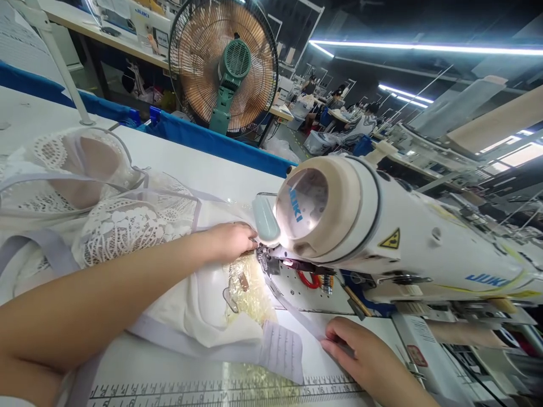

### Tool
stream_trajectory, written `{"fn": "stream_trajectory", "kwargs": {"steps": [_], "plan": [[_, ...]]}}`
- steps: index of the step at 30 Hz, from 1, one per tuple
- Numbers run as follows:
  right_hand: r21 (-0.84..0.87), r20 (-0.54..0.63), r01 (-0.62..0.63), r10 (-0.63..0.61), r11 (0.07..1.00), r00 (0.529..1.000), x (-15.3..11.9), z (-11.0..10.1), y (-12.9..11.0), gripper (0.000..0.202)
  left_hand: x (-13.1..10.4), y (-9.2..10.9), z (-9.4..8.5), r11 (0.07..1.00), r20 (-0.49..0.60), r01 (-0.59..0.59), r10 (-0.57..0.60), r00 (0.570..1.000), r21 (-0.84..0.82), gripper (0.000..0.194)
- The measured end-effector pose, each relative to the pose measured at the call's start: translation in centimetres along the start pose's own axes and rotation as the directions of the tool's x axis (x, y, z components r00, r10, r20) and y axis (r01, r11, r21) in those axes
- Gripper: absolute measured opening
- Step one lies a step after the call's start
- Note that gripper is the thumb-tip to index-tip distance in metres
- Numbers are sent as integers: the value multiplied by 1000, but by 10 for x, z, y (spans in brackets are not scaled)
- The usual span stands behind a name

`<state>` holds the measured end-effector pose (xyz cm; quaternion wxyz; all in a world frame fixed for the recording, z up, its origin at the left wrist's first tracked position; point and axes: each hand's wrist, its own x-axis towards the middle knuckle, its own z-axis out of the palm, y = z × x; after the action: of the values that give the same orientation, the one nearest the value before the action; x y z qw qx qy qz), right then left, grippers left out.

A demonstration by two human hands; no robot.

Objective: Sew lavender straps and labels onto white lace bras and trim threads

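A white lace bra (127,226) with lavender edging lies spread over the left side of the sewing table. My left hand (233,242), fingers curled together, grips the bra's edge just left of the presser foot (263,257) of the sewing machine (335,203). From the foot, a narrow lavender elastic strap (299,316) runs down to the right. My right hand (360,347) pinches this strap between thumb and fingers. Between the hands lies the bra's lavender hook-and-eye end piece (282,349). The fingertips of my left hand are partly hidden beside the machine head.
A printed ruler (203,391) runs along the table's front edge. Red-handled scissors (310,280) lie under the machine arm. A large fan (220,68) stands beyond the blue cloth edging (190,138). Several people sit at machines farther back.
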<state>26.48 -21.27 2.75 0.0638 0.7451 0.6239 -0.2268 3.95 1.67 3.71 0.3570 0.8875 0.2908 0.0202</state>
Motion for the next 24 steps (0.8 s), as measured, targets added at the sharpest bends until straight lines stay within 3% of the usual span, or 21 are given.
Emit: {"fn": "stream_trajectory", "kwargs": {"steps": [19,24], "plan": [[15,-38,19,-19,1000,999,-7,-2,0,19,-4,5,-5,992,16,125,-125,992,-15,43],[6,-40,21,-21,1000,999,-6,-3,-2,18,-3,3,-4,994,11,104,-104,995,16,43]]}}
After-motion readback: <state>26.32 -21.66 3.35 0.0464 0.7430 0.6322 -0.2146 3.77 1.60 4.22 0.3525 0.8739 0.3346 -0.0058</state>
